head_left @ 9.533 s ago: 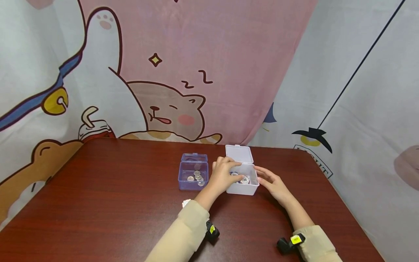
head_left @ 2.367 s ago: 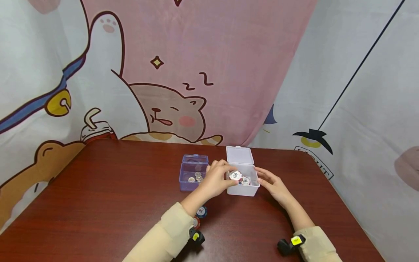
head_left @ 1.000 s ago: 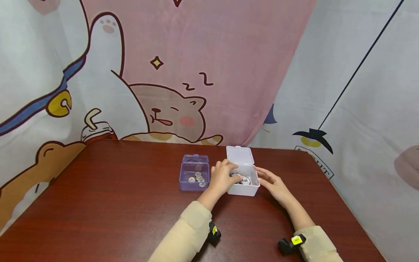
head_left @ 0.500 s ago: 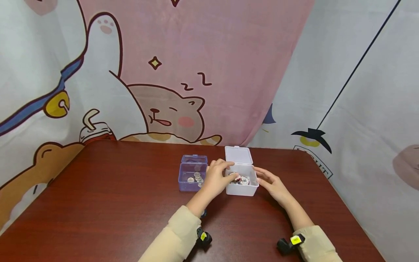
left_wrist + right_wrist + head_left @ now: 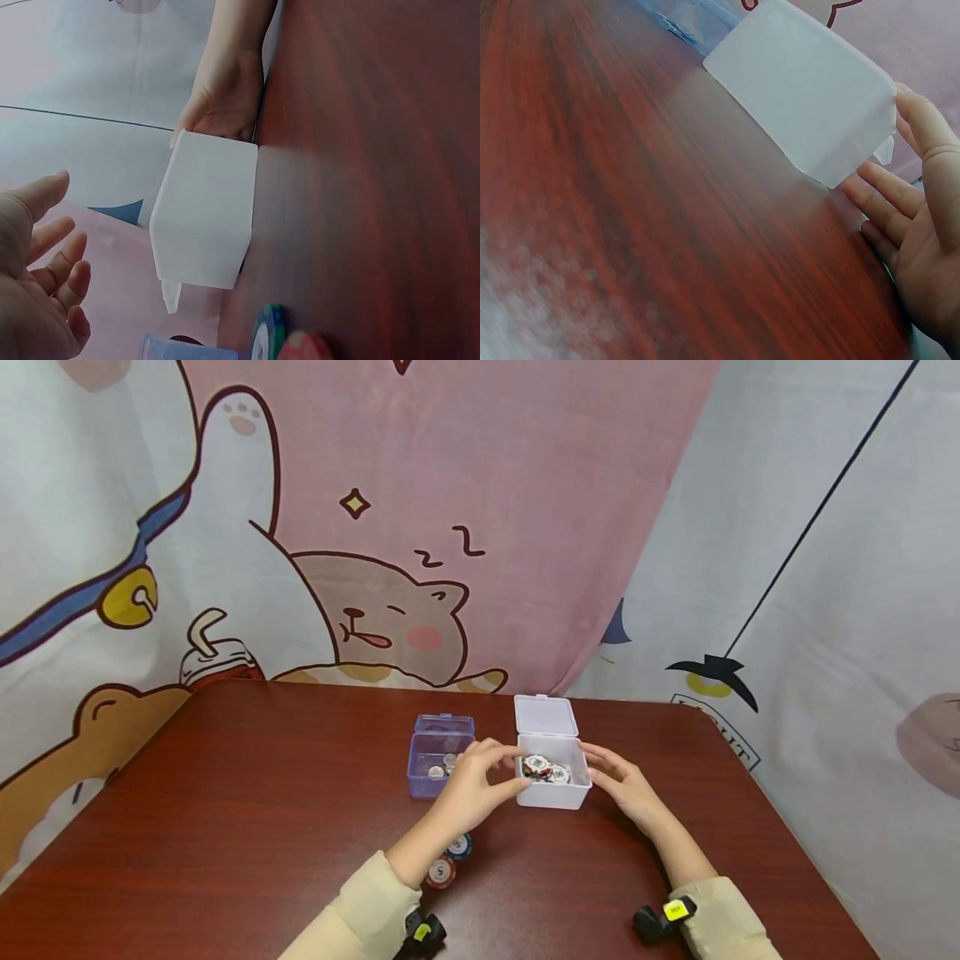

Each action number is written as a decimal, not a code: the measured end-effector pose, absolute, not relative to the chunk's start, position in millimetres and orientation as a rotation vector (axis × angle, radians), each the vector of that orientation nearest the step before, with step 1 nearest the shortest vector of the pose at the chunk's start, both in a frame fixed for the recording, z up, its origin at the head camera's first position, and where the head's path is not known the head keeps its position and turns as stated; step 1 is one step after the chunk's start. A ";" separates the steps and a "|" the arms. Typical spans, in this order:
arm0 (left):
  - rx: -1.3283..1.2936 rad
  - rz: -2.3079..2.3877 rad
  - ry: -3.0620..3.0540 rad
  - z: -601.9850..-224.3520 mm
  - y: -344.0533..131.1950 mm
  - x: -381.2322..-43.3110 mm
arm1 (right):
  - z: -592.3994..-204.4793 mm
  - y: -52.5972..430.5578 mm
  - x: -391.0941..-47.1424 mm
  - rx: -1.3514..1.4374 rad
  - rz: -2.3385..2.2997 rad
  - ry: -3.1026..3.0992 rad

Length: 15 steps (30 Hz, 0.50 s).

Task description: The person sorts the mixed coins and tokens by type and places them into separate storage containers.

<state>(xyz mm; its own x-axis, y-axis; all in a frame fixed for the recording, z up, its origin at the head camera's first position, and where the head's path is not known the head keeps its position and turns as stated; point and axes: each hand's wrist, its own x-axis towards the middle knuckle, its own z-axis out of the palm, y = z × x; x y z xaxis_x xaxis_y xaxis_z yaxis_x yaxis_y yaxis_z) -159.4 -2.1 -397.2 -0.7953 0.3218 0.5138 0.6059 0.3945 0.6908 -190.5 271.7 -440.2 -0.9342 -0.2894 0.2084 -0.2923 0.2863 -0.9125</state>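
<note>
A white box [image 5: 551, 798] with its lid [image 5: 545, 716] flipped back stands near the table's far edge. Inside lie several poker chips [image 5: 537, 766], stacked at the left and with a white 100 chip at the right. My left hand [image 5: 474, 787] is just left of the box, thumb and fingers apart, holding nothing. With fairly straight fingers, my right hand [image 5: 628, 789] touches the box's right side; in the right wrist view its thumb [image 5: 922, 124] lies at the top corner. A blue chip [image 5: 460, 846] and a red chip [image 5: 441, 872] lie on the table near my left forearm.
Left of the white box stands a translucent purple box [image 5: 422, 787], lid open, with silvery coins [image 5: 437, 772] inside, partly hidden behind my left hand. A printed cloth [image 5: 525, 527] hangs behind the table [image 5: 247, 827].
My left hand, which held a white 100 chip over the white box, has let go and drawn back left. The chip pile inside has grown. My right hand stays at the box.
</note>
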 end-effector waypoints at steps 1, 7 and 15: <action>-0.820 -1.363 -2.360 -397.5 -4.0 -157.8 | -440.3 271.7 -190.6 0.572 1.788 -2.515; -0.853 -1.338 -2.368 -400.9 -14.7 -149.9 | -441.1 271.5 -190.9 0.571 1.801 -2.510; -0.923 -1.306 -2.419 -407.7 -28.8 -141.5 | -441.3 271.9 -190.4 0.563 1.798 -2.515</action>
